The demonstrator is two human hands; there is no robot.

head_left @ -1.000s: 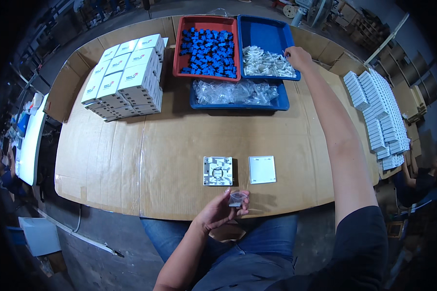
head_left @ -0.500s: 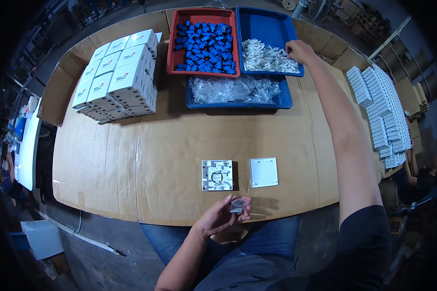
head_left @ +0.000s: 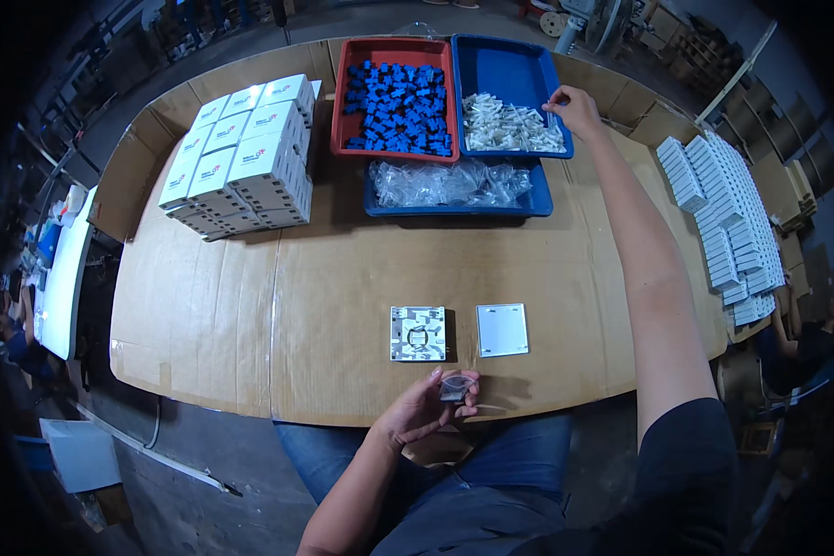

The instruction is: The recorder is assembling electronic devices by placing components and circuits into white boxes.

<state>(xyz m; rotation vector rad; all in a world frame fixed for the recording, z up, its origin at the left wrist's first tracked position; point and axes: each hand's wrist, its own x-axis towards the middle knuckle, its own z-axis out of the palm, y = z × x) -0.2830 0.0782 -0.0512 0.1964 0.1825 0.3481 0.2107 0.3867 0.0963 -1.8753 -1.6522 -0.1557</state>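
Note:
My left hand (head_left: 431, 406) is closed around a small clear plastic bag (head_left: 454, 387) at the table's near edge. Just beyond it lie a square white-and-grey patterned box or casing (head_left: 417, 334) with a dark ring mark and, to its right, a flat white square plate (head_left: 502, 330). My right arm is stretched far forward. The right hand (head_left: 574, 109) is at the right rim of a blue tray (head_left: 500, 60) holding many small white parts (head_left: 510, 123). Its fingertips are pinched together; what lies between them is too small to make out.
Left of that stands a red tray (head_left: 337, 125) of blue plastic pieces (head_left: 398, 107). A nearer blue tray (head_left: 454, 210) holds clear bags (head_left: 449, 183). White boxes (head_left: 250, 153) are stacked at far left, with rows of small white packs (head_left: 727, 222) at right. Cardboard walls (head_left: 125, 171) edge the table.
The view has tilted, so the trays and stacked boxes appear lower. My right hand stays at the tray's right rim, its fingers slightly repositioned. The left hand keeps the bag.

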